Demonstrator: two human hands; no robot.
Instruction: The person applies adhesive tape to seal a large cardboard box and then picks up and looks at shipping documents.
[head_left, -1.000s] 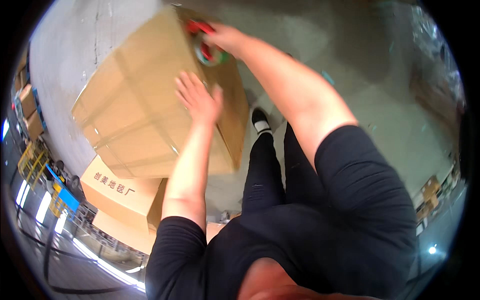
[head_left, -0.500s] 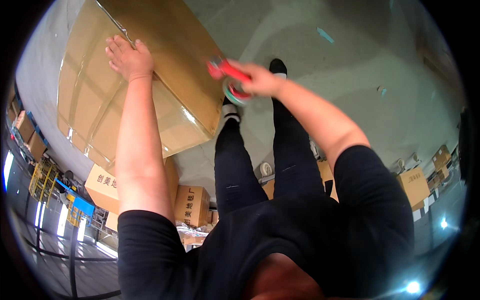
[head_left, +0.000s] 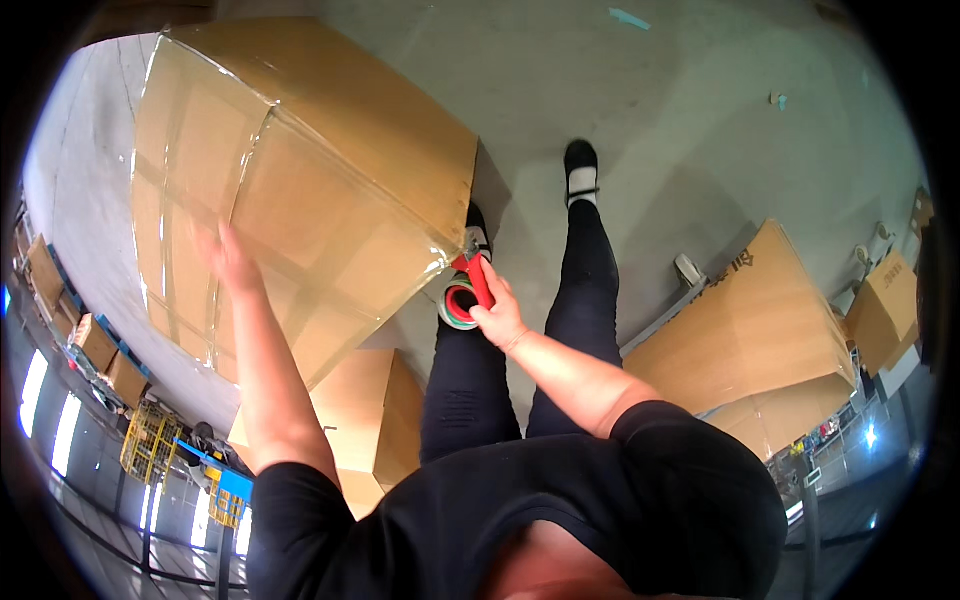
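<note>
A large brown cardboard box (head_left: 330, 170) fills the upper left, with shiny clear tape along its seams and corner. My left hand (head_left: 228, 262) lies flat on its top face, fingers spread, blurred. My right hand (head_left: 497, 308) grips the red handle of a tape dispenser (head_left: 464, 292) with a roll of clear tape. The dispenser's front touches the box's near corner, just above my knees. My legs in black trousers and two black shoes stand on the grey floor below.
A smaller cardboard box (head_left: 365, 420) sits on the floor by my left leg. More flat and stacked boxes (head_left: 755, 330) lie to the right. Shelving, boxes and a yellow cart (head_left: 150, 445) show at the far left.
The tape dispenser came down along the box from its far top edge to the near corner. My left hand slid across the top face. The view shifted as I leaned.
</note>
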